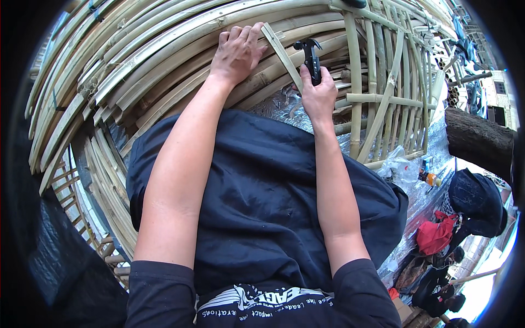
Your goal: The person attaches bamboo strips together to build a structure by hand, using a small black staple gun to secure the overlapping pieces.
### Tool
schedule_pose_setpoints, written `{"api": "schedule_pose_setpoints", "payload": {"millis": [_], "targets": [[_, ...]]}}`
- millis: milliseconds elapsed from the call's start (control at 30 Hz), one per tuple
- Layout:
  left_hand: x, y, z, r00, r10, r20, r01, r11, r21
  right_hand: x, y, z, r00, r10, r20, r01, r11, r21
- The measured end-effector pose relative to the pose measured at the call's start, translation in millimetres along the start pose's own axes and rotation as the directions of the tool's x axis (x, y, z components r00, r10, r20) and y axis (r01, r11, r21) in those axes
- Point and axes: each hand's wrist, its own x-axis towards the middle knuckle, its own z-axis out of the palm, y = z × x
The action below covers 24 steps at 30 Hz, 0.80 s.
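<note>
My left hand (pixel 236 53) rests on the curved split bamboo strips (pixel 180 49), its fingers slightly bent and its thumb apart. My right hand (pixel 319 94) is closed around a small black claw hammer (pixel 312 59), with the head pointing away from me. A short, flat bamboo strip (pixel 280 52) slants from beside my left fingertips down to my right hand. Its lower end meets the thumb side of that hand; whether the hand also grips it is hard to see.
Right of my hands stands a bamboo lattice frame (pixel 385 98). Silvery sheeting (pixel 284 109) lies beneath. A clear plastic bag (pixel 400 164), a bottle (pixel 432 179), a red bag (pixel 436 234) and a thick dark log (pixel 478 136) are at the right. Dark cloth (pixel 257 180) covers my lap.
</note>
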Motion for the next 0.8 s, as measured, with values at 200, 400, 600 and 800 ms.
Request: {"api": "schedule_pose_setpoints", "payload": {"millis": [200,400,600,800], "targets": [[0,-1,0,1.0,0.013,0.026,-0.013,1.0,0.024,-5,-6,4,0.999,-0.024,-0.021,0.022,0.996,-0.083],[-1,0,-1,0.998,0.024,0.066,-0.027,0.999,0.042,-9,-6,7,0.997,-0.064,-0.034,0.055,0.974,-0.218],[-2,-2,1,0.998,0.014,0.055,-0.015,1.0,0.012,-9,-4,8,0.991,-0.123,-0.056,0.102,0.953,-0.284],[-2,0,-1,0.999,0.016,0.038,-0.012,0.996,-0.092,-7,4,9,0.99,-0.128,-0.066,0.106,0.96,-0.261]]}}
